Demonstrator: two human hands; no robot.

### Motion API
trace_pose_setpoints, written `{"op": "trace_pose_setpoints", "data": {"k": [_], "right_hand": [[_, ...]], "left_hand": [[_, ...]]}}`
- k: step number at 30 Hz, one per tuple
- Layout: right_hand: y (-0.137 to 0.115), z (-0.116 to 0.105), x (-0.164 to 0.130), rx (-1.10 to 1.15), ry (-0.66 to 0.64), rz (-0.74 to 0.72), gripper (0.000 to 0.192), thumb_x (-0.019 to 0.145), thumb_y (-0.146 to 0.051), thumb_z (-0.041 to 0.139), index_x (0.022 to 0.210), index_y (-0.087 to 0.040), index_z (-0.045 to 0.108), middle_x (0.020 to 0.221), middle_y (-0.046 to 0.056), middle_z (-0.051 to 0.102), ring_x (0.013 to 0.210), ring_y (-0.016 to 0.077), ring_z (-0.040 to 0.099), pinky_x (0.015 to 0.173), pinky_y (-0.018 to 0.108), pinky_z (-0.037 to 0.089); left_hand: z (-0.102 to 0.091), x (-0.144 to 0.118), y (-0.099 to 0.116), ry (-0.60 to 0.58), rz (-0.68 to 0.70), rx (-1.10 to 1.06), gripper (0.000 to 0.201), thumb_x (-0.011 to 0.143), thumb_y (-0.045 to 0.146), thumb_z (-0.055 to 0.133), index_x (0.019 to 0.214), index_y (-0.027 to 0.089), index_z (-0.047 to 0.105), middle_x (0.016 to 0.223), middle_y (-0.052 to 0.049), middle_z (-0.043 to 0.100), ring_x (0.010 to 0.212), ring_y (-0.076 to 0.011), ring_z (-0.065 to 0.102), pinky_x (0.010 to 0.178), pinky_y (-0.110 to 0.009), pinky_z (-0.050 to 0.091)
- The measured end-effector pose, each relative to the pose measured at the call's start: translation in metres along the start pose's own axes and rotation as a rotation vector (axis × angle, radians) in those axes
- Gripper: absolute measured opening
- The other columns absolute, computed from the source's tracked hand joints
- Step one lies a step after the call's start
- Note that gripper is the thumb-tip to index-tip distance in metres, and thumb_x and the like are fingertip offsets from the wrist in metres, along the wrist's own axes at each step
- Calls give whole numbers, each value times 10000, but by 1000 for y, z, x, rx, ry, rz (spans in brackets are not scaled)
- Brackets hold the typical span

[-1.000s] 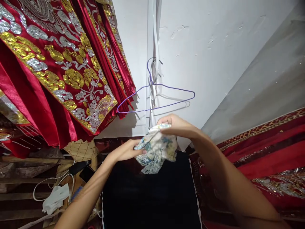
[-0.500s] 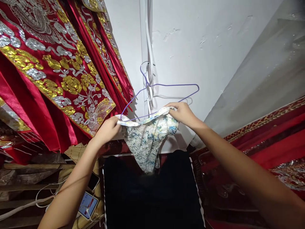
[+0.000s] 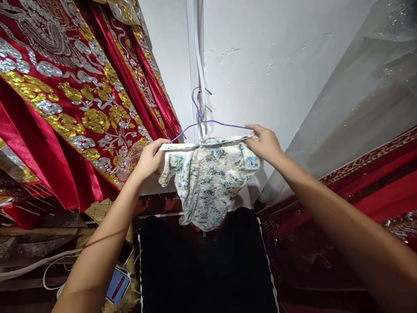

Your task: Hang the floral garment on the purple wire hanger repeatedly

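The floral garment (image 3: pixel 208 182) is being pinched at its band ends by the left hand (image 3: pixel 150 159) and the right hand (image 3: pixel 265 143), stretched along the purple hanger (image 3: pixel 208 124) on the wall. Apparently the hanging step is being done; next, even draping over the bar is being called for.

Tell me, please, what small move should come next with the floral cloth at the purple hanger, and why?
Probably lower the floral cloth onto the purple hanger: the left hand and right hand stretch its top edge level with the bar.
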State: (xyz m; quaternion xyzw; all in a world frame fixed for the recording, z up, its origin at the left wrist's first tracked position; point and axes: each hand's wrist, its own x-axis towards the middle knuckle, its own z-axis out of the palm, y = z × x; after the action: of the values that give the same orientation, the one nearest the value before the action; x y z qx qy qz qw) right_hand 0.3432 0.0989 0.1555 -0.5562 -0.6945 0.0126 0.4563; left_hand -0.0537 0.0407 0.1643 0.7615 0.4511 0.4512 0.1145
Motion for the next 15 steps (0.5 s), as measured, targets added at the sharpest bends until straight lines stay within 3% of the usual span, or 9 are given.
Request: {"op": "trace_pose_setpoints", "data": {"k": [3,6,7,9,11,15], "right_hand": [[1,-25,18,59,-296,98,241,755,-309,666,902,-171,798,812,86,753,771,267,675,685,364,492],[-11,-56,18,310,-689,233,265,736,-378,755,811,-126,787,768,128,751,691,236,669,650,364,489],[-17,-63,15,415,-760,272,308,738,-420,766,791,-117,775,772,146,749,685,236,674,651,374,497],[-34,-66,6,646,-781,344,442,791,-564,702,775,-124,739,776,159,741,692,251,684,655,400,517],[-55,-56,-2,863,-723,426,539,864,-669,563,772,-151,682,744,137,716,686,258,679,657,414,532],[-92,-30,-7,1120,-654,551,358,884,-516,628,723,-205,555,649,29,611,617,185,608,715,363,543]], "left_hand": [[-7,10,1,160,-21,72,206,852,195,512,890,191,715,990,-50,688,997,-220,623,933,-347,478],[-14,22,0,388,-63,82,134,821,191,546,857,185,675,928,-42,649,910,-188,597,860,-309,480],[-16,26,1,437,-80,61,124,801,181,565,881,185,659,903,-34,638,855,-170,588,806,-286,479],[-15,32,2,456,-106,29,128,769,167,590,889,183,632,824,-13,616,746,-142,559,705,-250,455],[-9,35,7,398,-103,27,93,775,173,576,848,179,633,769,-7,615,702,-137,549,665,-244,431],[2,38,18,284,-39,31,251,853,174,449,857,178,700,822,-25,677,769,-169,593,693,-271,428]]}}
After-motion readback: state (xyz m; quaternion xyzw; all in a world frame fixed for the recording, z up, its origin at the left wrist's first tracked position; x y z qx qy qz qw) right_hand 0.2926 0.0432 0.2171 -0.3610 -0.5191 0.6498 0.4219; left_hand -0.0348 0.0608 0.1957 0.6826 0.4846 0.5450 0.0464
